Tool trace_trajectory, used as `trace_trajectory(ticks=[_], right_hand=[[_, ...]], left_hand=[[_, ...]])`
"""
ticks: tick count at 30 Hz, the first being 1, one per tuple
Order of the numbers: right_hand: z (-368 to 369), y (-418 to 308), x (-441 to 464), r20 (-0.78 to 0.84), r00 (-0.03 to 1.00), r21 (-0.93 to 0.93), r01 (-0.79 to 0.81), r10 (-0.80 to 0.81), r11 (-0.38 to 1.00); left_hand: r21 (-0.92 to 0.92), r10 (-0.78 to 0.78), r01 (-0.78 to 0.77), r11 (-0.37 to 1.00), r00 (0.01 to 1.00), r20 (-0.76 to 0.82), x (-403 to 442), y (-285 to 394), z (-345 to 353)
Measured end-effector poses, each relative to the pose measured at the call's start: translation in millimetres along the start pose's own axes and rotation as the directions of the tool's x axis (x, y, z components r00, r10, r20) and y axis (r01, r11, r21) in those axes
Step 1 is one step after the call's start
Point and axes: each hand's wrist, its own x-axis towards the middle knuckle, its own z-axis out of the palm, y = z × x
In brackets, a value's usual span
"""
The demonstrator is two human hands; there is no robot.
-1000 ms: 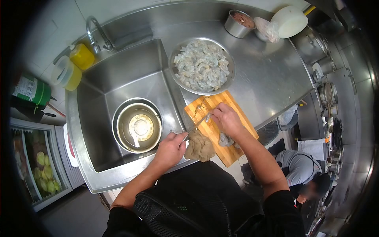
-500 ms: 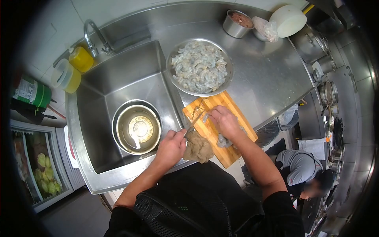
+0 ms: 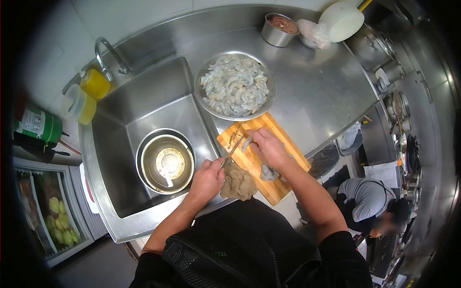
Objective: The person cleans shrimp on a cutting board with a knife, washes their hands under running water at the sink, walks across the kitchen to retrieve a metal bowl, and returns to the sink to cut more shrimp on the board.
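Wooden board [image 3: 274,191], slanting from far left to near right. Over its far-left end, a knife [image 3: 234,150], tip pointing away and to the right, long axis running roughly across the board's length. Handle mostly hidden inside the left hand [image 3: 207,181], just off the board's left side, fingers curled firmly around it. Over the board, the right hand [image 3: 269,148], thumb and fingers pinching a small grey shrimp [image 3: 247,143] close to the blade; any contact between blade and shrimp hard to make out. On the board, brownish scraps [image 3: 234,138] near the tip, and grey pieces [image 3: 268,173] partly covered by the right forearm. Along the board's near-left side, a bunched brown cloth [image 3: 239,182]. At the board's far end, a bowl [image 3: 272,91] heaped with shrimp. Left of the board, a sink [image 3: 158,101] with a pot [image 3: 144,168] inside. Well right of the board, another person [image 3: 370,199], bent over, hands hard to make out. Outer edges of the view cut off by blackness.
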Motion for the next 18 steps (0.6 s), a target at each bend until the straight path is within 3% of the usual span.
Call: trace_trajectory(ticks=[2, 5, 11, 14, 17, 18], right_hand=[[-2.3, 3.2, 2.3, 0.068, 0.997, -0.016, 0.028, -0.027, 0.999], [1.4, 11.5, 7.7, 0.131, 0.991, -0.212, 0.057, -0.029, 0.976], [-48.8, 5.7, 28.3, 0.459, 0.874, -0.225, -0.059, 0.159, 0.973], [-64.0, 16.9, 47.7, 0.027, 0.998, -0.047, -0.051, 0.053, 0.998], [-103.3, -10.3, 55.0, 0.009, 0.99, 0.009, -0.143, 0.143, 0.99], [-98.3, -0.5, 46.9, 0.189, 0.978, -0.077, -0.074, 0.088, 0.994]], left_hand=[[-0.016, -0.014, 0.014, 1.0, 1.0, 0.01, -1.0, -0.8, 1.1], [-0.033, -0.026, 0.026, 0.999, 1.0, 0.017, -1.7, -2.9, 0.6], [-0.033, -0.021, 0.022, 0.999, 1.0, 0.021, -3.9, -7.8, 0.5], [-0.028, -0.03, 0.031, 0.999, 0.999, 0.031, -4.2, -8.1, 0.8], [-0.044, -0.024, 0.026, 0.999, 0.999, 0.037, -4.0, -9.4, 0.3], [-0.049, -0.018, 0.021, 0.999, 0.999, 0.045, -3.8, -8.4, -0.8]])
